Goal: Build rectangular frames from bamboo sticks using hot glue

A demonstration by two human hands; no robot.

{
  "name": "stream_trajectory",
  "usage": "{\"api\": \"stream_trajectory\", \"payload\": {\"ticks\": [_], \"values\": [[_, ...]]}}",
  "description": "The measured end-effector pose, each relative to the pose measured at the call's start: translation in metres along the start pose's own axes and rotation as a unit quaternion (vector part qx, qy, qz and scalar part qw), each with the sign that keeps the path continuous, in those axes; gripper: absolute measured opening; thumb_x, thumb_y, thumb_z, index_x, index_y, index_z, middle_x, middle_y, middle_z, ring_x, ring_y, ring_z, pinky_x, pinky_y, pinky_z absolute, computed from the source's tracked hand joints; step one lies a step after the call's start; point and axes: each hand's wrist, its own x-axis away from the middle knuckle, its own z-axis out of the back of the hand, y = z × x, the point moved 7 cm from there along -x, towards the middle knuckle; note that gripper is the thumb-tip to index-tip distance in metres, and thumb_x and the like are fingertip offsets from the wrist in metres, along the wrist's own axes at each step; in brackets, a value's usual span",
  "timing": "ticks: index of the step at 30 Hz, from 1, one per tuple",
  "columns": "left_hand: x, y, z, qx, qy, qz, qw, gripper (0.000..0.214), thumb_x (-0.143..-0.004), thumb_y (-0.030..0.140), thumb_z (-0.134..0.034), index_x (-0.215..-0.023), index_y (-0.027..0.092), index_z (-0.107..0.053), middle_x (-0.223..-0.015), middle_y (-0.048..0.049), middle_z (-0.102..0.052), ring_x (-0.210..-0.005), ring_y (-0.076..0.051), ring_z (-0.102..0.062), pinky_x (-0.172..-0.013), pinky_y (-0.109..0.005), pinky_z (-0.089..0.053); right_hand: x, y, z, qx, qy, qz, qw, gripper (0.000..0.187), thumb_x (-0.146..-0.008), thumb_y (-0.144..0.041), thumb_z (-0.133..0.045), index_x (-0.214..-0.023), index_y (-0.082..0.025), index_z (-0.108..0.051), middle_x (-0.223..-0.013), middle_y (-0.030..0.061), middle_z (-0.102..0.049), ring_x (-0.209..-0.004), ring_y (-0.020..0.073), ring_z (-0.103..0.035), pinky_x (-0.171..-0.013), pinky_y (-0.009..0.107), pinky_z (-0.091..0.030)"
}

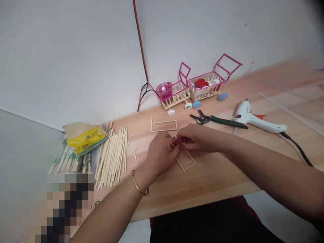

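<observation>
My left hand (162, 150), with a gold-coloured bangle at the wrist, and my right hand (194, 138) meet over the middle of the wooden table. Both are closed, with fingertips pinched together on a small rectangular frame of thin wooden sticks (189, 166). Its lower end shows below my fingers; the upper end is mostly hidden by them. Just beyond my hands, a second stick frame (164, 131) lies flat on the table. Dark green-handled wire strippers (215, 119) rest beyond my right hand. Short cut stick pieces (135, 153) are scattered left of my left hand.
Loose wooden sticks (111, 158) lie at the left, near a yellow packet (87, 140) on bagged sticks. Two small stick carts (209, 86) with bottle-cap wheels stand by the wall, one bearing a pink cup (164, 90). A white glue gun (260, 120) trails its cord at the right.
</observation>
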Motion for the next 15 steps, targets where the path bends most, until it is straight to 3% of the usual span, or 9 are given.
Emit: {"api": "stream_trajectory", "payload": {"ticks": [9, 12, 15], "values": [[-0.001, -0.007, 0.009, 0.098, 0.081, 0.029, 0.991, 0.01, -0.075, 0.015, -0.057, -0.07, 0.017, -0.065, -0.07, -0.0022, -0.056, -0.071, -0.014, -0.052, -0.065, -0.026, -0.041, 0.002, -0.007, 0.01, -0.023, 0.057, 0.017, 0.998, 0.009, -0.08, -0.021, -0.052, -0.084, -0.017, -0.059, -0.075, 0.0023, -0.062, -0.067, 0.0132, -0.051, -0.06, 0.024, -0.034], [-0.001, -0.013, 0.016, 0.108, 0.127, 0.02, 0.986, 0.01, -0.077, 0.015, -0.056, -0.071, 0.016, -0.064, -0.073, -0.002, -0.055, -0.07, -0.012, -0.052, -0.065, -0.025, -0.041, 0.009, -0.008, 0.034, -0.002, 0.127, -0.01, 0.992, 0.014, -0.083, -0.028, -0.052, -0.086, -0.017, -0.059, -0.075, 0.0029, -0.062, -0.067, 0.0133, -0.052, -0.061, 0.024, -0.035], [0.001, -0.018, 0.026, 0.112, 0.173, 0.006, 0.979, 0.01, -0.078, 0.014, -0.054, -0.073, 0.016, -0.063, -0.074, -0.0016, -0.055, -0.072, -0.012, -0.051, -0.066, -0.024, -0.041, 0.028, 0.005, 0.068, 0.054, 0.232, -0.114, 0.965, 0.021, -0.086, -0.036, -0.047, -0.084, -0.019, -0.058, -0.077, 0.0053, -0.062, -0.068, 0.0155, -0.053, -0.061, 0.027, -0.036]]}}
